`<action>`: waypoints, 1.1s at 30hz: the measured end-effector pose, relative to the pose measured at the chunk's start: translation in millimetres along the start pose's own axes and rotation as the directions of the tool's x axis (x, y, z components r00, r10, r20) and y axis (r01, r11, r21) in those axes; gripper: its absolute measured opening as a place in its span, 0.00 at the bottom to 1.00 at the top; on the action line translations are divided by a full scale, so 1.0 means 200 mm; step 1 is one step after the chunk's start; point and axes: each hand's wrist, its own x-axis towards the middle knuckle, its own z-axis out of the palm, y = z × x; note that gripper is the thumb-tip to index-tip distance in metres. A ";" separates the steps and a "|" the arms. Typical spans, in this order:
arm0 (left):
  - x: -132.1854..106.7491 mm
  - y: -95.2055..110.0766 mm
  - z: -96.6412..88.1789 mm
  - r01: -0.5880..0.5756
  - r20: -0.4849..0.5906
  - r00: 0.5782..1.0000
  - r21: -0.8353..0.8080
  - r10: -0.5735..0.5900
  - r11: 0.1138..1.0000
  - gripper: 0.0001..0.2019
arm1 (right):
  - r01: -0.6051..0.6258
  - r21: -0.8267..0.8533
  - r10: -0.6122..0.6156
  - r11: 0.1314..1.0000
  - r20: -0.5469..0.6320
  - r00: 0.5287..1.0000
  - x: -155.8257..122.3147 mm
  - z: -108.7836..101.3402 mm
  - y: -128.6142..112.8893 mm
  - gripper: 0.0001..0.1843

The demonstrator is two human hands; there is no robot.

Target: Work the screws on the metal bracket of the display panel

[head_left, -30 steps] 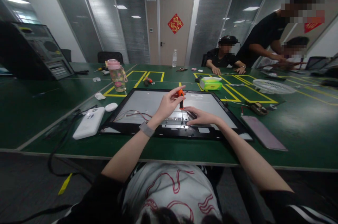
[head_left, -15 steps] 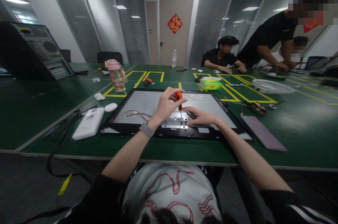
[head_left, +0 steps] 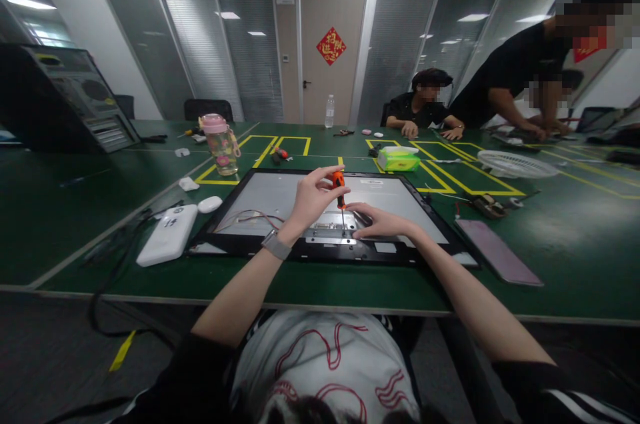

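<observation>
A flat monitor panel (head_left: 280,194) lies face down in its black frame on the green table (head_left: 575,237). My left hand (head_left: 311,201) is closed around an orange-handled screwdriver (head_left: 340,184), held upright with its tip on a metal board (head_left: 330,227) near the panel's front edge. My right hand (head_left: 383,223) lies flat on the panel beside the screwdriver tip, its fingers pressing the metal part. Thin red and white wires (head_left: 250,217) run across the panel on the left.
A white box (head_left: 167,234) and a white mouse (head_left: 210,204) lie left of the panel, a pink-lidded bottle (head_left: 220,144) behind. A phone (head_left: 497,251) lies at the right, a green tissue box (head_left: 399,159) and fan grille (head_left: 517,164) beyond. People work at the far right.
My left hand has shifted its fingers around the screwdriver handle, turning it in place. My right hand stays on the panel. The standing person at the right has leaned further over.
</observation>
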 end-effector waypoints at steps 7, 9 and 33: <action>0.05 -0.03 -0.08 0.027 -0.181 0.983 -0.015 -0.030 1.000 0.19 | 0.001 0.000 -0.001 1.000 0.000 1.000 -0.01 -0.01 -0.01 0.42; 0.05 -0.02 -0.10 -0.021 -0.196 0.980 0.094 0.039 0.995 0.16 | -0.006 -0.002 0.006 1.000 -0.001 1.000 -0.01 -0.01 -0.02 0.42; 0.04 -0.04 -0.10 -0.210 -0.094 0.958 0.417 0.272 0.884 0.12 | 0.006 0.016 -0.006 1.000 -0.006 1.000 0.00 0.00 0.00 0.43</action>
